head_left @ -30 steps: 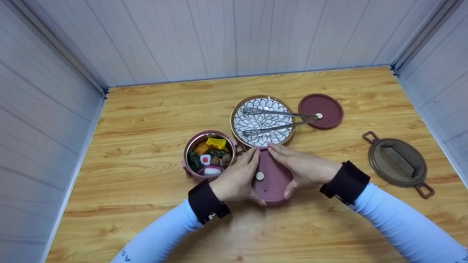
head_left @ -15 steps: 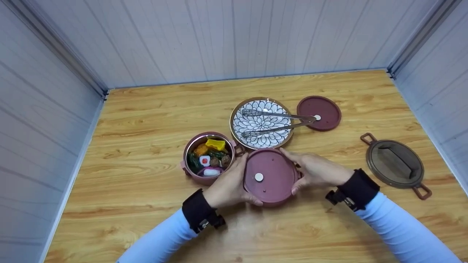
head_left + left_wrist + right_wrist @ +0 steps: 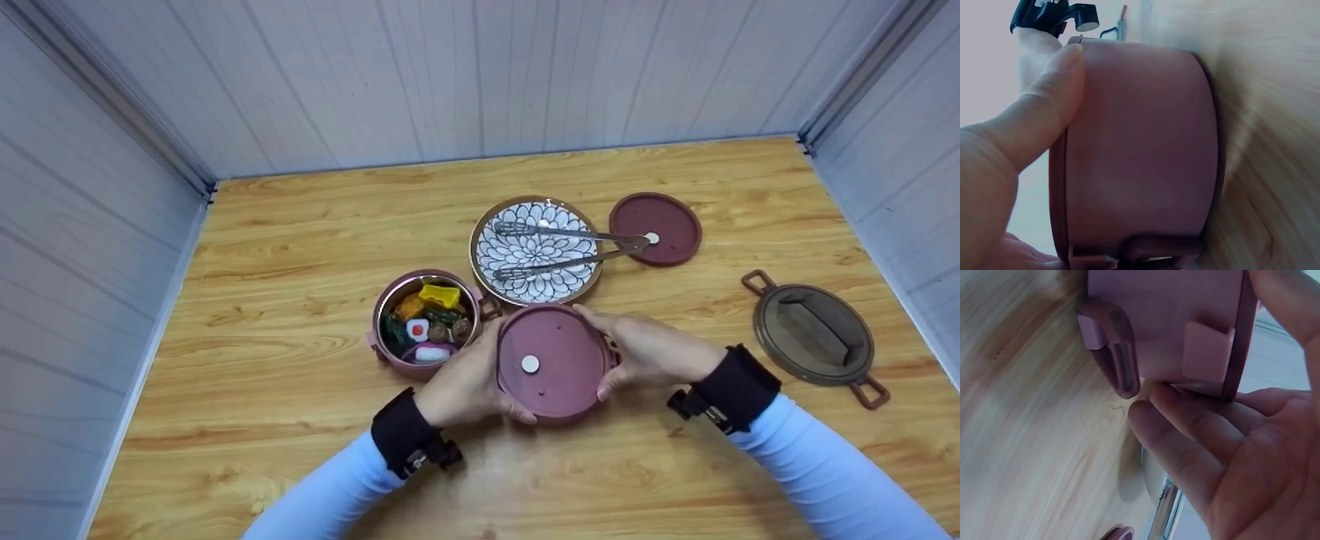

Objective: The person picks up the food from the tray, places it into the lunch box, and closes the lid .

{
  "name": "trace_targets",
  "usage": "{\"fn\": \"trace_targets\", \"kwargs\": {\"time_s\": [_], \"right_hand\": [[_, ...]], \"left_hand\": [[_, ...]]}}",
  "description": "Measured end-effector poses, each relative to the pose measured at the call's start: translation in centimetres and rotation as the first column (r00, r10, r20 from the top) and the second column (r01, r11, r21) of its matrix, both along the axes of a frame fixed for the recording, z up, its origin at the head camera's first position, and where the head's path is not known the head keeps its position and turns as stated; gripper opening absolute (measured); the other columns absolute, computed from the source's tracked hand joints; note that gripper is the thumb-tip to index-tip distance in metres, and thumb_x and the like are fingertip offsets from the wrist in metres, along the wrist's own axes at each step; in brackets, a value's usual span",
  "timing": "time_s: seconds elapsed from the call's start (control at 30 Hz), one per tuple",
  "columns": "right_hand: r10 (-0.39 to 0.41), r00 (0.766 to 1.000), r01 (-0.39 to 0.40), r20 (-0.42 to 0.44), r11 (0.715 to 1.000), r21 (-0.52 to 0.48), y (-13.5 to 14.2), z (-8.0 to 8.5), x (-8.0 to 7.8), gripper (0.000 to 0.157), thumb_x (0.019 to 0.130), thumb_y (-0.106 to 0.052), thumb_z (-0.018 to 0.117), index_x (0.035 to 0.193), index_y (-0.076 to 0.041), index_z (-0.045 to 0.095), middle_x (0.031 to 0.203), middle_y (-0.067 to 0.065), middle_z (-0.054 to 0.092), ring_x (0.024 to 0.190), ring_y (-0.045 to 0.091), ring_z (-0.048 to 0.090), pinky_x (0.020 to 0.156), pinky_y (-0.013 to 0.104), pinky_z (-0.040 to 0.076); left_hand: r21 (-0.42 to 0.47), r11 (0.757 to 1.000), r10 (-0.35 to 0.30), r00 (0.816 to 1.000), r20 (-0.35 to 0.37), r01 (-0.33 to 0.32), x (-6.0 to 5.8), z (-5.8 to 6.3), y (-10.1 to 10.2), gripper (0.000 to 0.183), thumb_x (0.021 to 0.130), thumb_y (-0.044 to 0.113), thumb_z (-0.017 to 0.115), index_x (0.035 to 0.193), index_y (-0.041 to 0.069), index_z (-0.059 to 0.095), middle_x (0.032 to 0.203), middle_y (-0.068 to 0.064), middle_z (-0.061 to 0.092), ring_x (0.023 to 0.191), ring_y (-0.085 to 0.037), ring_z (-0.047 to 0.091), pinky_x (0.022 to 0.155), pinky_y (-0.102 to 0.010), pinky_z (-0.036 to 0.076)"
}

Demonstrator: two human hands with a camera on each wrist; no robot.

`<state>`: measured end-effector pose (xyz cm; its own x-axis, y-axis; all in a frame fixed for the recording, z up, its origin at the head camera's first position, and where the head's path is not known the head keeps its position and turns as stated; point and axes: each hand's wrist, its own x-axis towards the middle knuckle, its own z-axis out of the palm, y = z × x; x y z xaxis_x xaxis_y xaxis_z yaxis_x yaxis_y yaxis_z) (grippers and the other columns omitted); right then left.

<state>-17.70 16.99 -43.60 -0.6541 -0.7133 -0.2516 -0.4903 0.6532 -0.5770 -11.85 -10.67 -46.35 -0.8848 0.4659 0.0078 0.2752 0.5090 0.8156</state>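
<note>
A round mauve lunch box (image 3: 555,360), its lid on and a white button on top, sits between my hands. My left hand (image 3: 465,382) holds its left side, the thumb on the near lid rim in the left wrist view. My right hand (image 3: 652,349) holds the right side. In the right wrist view, a pink latch (image 3: 1207,351) and a brown loop handle (image 3: 1114,349) show near the right fingers (image 3: 1179,444). Just left stands an uncovered matching lunch box (image 3: 397,364) containing toy food, including a yellow piece (image 3: 440,295) and a sushi roll (image 3: 417,329).
Behind the hands lies a flower-patterned plate (image 3: 517,256) with metal tongs (image 3: 570,235) across it. The tongs' joined end rests over a loose mauve lid (image 3: 660,214). Far right is a brown round lid-like piece (image 3: 810,337) with loop handles. Panels (image 3: 480,82) enclose the table (image 3: 300,225).
My hands have spread from fingertips close together over the lid's far edge to the box's two sides, uncovering the lid. The last half second shows hardly any movement.
</note>
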Motion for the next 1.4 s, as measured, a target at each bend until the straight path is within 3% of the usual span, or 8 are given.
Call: {"fn": "trace_targets", "kwargs": {"time_s": [0.4,0.57,0.7,0.83,0.93,1.07,1.2,1.4], "right_hand": [[0.005,0.995,-0.012,-0.095,0.998,-0.067,1.9,0.1,-0.2,0.107,0.073,-0.051,0.08,0.156,-0.008,0.028,0.147,0.022,0.044,0.126,0.039,0.051,0.102,0.054,0.042],[-0.182,0.972,0.158,-0.149,0.974,-0.161,4.9,1.2,-1.6,0.076,0.087,-0.043,0.074,0.149,-0.011,0.044,0.138,0.018,0.055,0.113,0.034,0.061,0.094,0.055,0.048],[-0.445,0.872,0.409,-0.201,0.891,-0.198,7.5,2.1,-3.6,0.053,0.095,-0.042,0.065,0.14,-0.014,0.057,0.121,0.017,0.066,0.076,0.023,0.064,0.07,0.043,0.056],[-0.623,0.747,0.587,-0.233,0.782,-0.21,9.4,1.8,-6.6,0.04,0.101,-0.033,0.059,0.13,-0.005,0.065,0.101,0.02,0.071,0.062,0.02,0.062,0.045,0.029,0.045],[-0.67,0.706,0.655,-0.228,0.741,-0.151,10.2,1.1,-9.0,0.04,0.101,-0.028,0.057,0.128,0.001,0.064,0.103,0.023,0.07,0.082,0.029,0.067,0.058,0.033,0.048],[-0.657,0.715,0.677,-0.239,0.736,0.005,10.5,0.2,-11.6,0.044,0.101,-0.025,0.056,0.128,0.01,0.059,0.115,0.031,0.063,0.103,0.046,0.059,0.085,0.053,0.047],[-0.642,0.721,0.686,-0.263,0.714,0.139,10.5,-0.5,-13.3,0.047,0.1,-0.026,0.056,0.127,0.014,0.057,0.123,0.036,0.056,0.114,0.054,0.05,0.097,0.059,0.04],[-0.634,0.707,0.7,-0.314,0.69,0.182,10.0,-1.9,-14.3,0.044,0.097,-0.023,0.061,0.103,0.021,0.061,0.108,0.04,0.059,0.103,0.055,0.056,0.087,0.059,0.048]], "left_hand": [[0.067,0.997,-0.035,0.998,-0.056,0.039,0.5,-0.4,-0.1,0.124,0.06,0.031,0.097,0.156,0.014,0.021,0.153,-0.007,0.036,0.138,-0.021,0.037,0.113,-0.038,0.03],[-0.064,0.998,0.0,1.0,0.022,0.002,0.9,0.8,0.0,0.126,0.066,0.039,0.092,0.158,0.006,0.013,0.158,-0.016,0.029,0.143,-0.026,0.03,0.115,-0.04,0.027],[-0.124,0.991,0.048,0.998,0.038,-0.043,1.0,2.7,-0.6,0.111,0.08,0.045,0.081,0.157,0.001,0.016,0.158,-0.021,0.024,0.145,-0.029,0.025,0.117,-0.042,0.022],[-0.059,0.989,0.13,0.991,-0.038,-0.132,0.5,4.6,-2.1,0.081,0.09,0.04,0.073,0.152,0.003,0.035,0.152,-0.015,0.039,0.14,-0.025,0.036,0.114,-0.039,0.028],[0.033,0.974,0.226,0.969,-0.105,-0.223,-0.1,5.5,-3.8,0.061,0.092,0.03,0.073,0.143,0.004,0.051,0.138,-0.012,0.057,0.124,-0.022,0.056,0.104,-0.035,0.043],[0.114,0.922,0.385,0.91,-0.155,-0.37,-0.7,6.2,-6.6,0.043,0.092,0.019,0.073,0.13,0.002,0.063,0.116,-0.011,0.069,0.096,-0.021,0.067,0.083,-0.033,0.055],[0.145,0.866,0.499,0.851,-0.166,-0.479,-1.0,6.4,-9.0,0.033,0.094,0.016,0.07,0.123,0.001,0.068,0.11,-0.012,0.071,0.09,-0.02,0.066,0.078,-0.036,0.055],[0.145,0.86,0.507,0.852,-0.132,-0.489,-0.9,6.3,-10.1,0.028,0.097,0.017,0.066,0.121,0.002,0.07,0.112,-0.01,0.07,0.092,-0.019,0.065,0.079,-0.036,0.055]]}}
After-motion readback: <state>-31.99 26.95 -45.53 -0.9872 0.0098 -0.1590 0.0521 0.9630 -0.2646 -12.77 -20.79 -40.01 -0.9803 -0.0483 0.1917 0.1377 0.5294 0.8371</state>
